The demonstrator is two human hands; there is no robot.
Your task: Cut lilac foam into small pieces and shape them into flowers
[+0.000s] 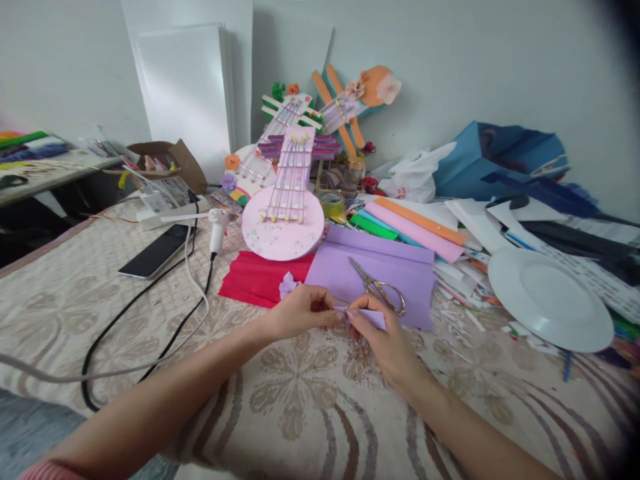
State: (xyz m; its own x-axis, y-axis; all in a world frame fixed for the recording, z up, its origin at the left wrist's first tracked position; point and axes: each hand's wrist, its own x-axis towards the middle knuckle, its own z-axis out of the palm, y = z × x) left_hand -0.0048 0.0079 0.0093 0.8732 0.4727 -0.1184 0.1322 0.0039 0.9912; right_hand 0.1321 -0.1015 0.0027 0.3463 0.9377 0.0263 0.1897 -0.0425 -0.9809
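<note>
Between my hands is a small strip of purple crepe paper point(375, 319). My left hand point(306, 312) pinches its left end, and my right hand point(376, 328) grips it with thumb and fingers. Just beyond lies a larger purple crepe sheet point(335, 267), with gold-handled scissors point(373, 283) resting on it. Left of that sheet is a red crepe sheet point(250, 277), and a small ruffled purple paper flower point(289, 285) sits on its edge near my left hand. A pink paper-covered toy string instrument point(283, 240) leans upright behind the sheets.
A hot glue gun point(218, 230), a phone point(155, 252) and loose cables point(175, 333) occupy the left side. At the right are a white plate point(550, 300), paper rolls point(415, 230), scraps and a blue bag point(500, 160). More decorated instruments point(370, 90) lean against the wall.
</note>
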